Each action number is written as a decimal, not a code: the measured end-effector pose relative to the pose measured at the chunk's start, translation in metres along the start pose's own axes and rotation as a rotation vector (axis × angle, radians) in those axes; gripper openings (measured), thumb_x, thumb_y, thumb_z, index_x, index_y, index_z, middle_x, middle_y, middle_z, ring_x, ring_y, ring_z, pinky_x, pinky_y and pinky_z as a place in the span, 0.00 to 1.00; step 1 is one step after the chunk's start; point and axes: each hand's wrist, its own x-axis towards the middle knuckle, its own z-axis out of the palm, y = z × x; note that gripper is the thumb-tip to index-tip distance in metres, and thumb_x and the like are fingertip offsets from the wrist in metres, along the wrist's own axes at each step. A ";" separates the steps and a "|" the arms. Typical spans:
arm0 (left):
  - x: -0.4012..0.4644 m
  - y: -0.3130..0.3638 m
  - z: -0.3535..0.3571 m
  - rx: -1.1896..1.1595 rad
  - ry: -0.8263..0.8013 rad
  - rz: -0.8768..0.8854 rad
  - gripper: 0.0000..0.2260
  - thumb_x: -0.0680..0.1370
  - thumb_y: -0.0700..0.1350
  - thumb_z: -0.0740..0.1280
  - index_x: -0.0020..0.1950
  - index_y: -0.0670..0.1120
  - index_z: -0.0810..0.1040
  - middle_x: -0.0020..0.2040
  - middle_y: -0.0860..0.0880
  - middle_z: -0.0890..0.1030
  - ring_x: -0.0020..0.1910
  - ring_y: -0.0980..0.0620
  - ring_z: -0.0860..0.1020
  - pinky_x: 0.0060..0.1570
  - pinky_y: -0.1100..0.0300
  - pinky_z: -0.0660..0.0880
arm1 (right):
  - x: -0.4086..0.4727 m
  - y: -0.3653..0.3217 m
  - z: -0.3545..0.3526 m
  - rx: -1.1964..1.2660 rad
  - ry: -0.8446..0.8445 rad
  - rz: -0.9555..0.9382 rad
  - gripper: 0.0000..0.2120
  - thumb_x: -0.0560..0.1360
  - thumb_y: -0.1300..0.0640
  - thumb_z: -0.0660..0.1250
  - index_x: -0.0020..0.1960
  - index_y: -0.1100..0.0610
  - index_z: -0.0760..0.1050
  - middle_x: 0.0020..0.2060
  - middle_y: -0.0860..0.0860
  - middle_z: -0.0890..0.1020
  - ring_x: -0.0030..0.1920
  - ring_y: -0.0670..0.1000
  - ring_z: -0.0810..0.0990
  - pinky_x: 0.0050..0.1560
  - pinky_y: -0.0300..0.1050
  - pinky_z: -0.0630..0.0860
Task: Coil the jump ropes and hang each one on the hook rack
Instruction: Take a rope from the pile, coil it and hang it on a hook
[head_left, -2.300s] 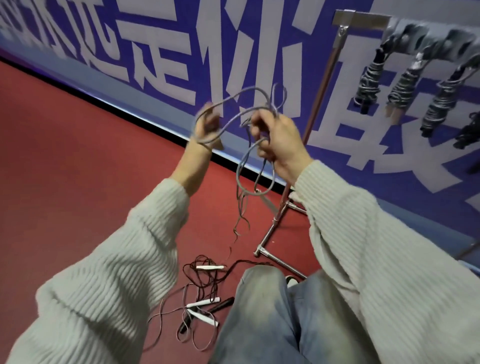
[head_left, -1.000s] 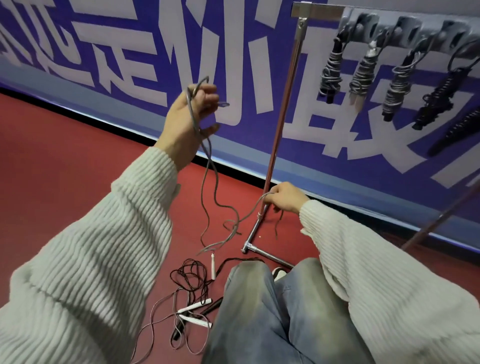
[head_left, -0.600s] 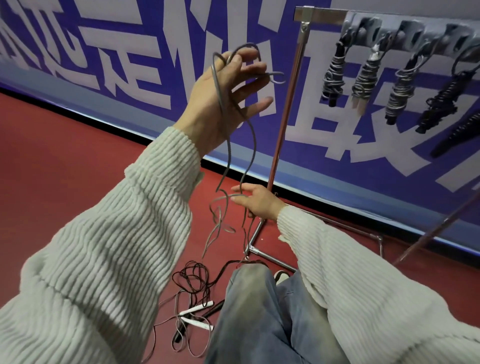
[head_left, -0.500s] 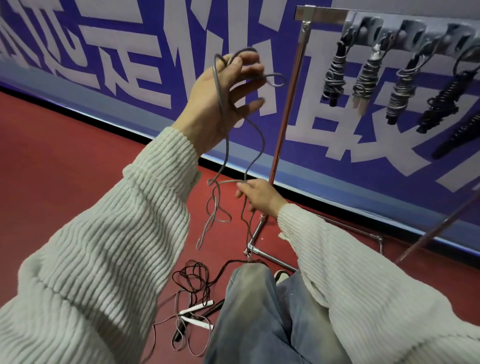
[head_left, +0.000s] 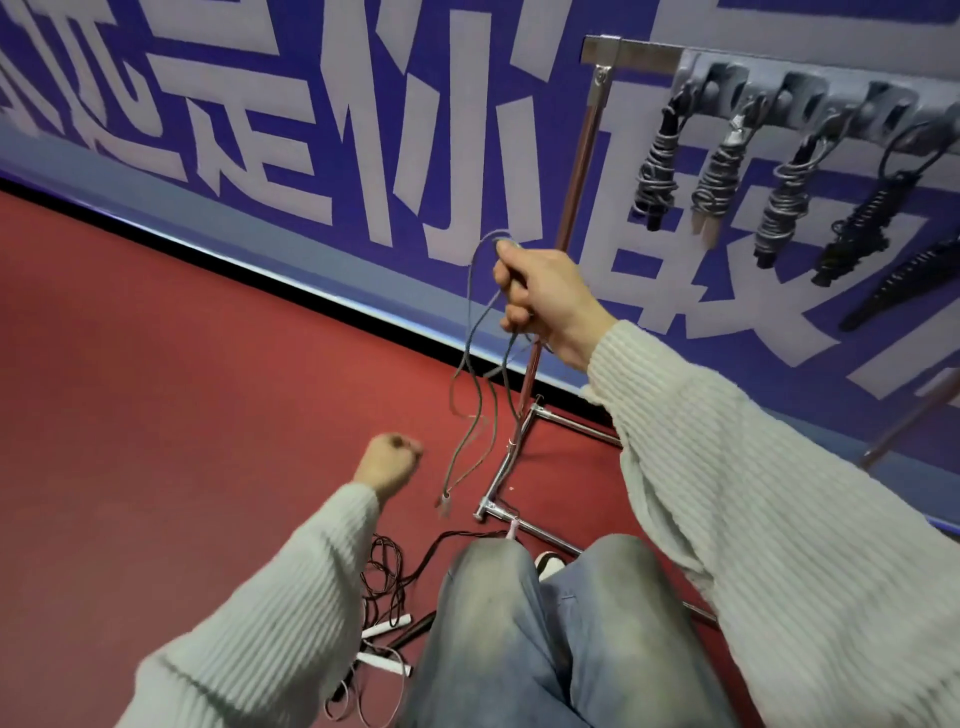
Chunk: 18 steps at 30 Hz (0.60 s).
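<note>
Beside the metal upright of the hook rack (head_left: 769, 57), the right hand (head_left: 545, 296) is raised, its fingers (head_left: 511, 291) curled tight round a grey jump rope (head_left: 470, 332) whose loops dangle below the fist toward the red floor (head_left: 156, 389). Lower left, the left hand (head_left: 389, 465) is balled in a fist, apart from that rope. Coiled ropes (head_left: 657, 171) hang on the rack; tangled dark ropes (head_left: 384, 577) lie by the knees.

Large pale Chinese characters run across the blue wall banner (head_left: 322, 130) behind the rack. They are cropped and tilted; one resembling 小 shows, the others cannot be read with certainty.
</note>
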 end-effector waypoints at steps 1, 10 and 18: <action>-0.005 -0.012 0.007 0.128 -0.108 0.005 0.14 0.78 0.30 0.61 0.60 0.42 0.79 0.58 0.44 0.80 0.61 0.43 0.78 0.58 0.53 0.75 | 0.000 -0.007 0.000 0.009 0.002 -0.008 0.18 0.84 0.50 0.60 0.38 0.54 0.72 0.22 0.47 0.62 0.24 0.49 0.63 0.33 0.43 0.73; -0.017 -0.040 0.072 0.115 -0.203 0.140 0.36 0.71 0.52 0.80 0.74 0.50 0.67 0.75 0.46 0.69 0.71 0.50 0.69 0.70 0.56 0.64 | -0.005 -0.049 0.008 0.185 0.036 -0.055 0.16 0.84 0.51 0.60 0.39 0.55 0.73 0.22 0.47 0.64 0.23 0.47 0.65 0.33 0.43 0.75; -0.009 -0.030 0.087 -0.012 0.011 0.258 0.34 0.73 0.46 0.77 0.76 0.48 0.66 0.69 0.50 0.65 0.66 0.52 0.69 0.66 0.61 0.68 | -0.005 -0.087 0.003 0.436 -0.004 -0.033 0.17 0.84 0.50 0.61 0.38 0.55 0.73 0.22 0.46 0.64 0.22 0.46 0.66 0.32 0.41 0.70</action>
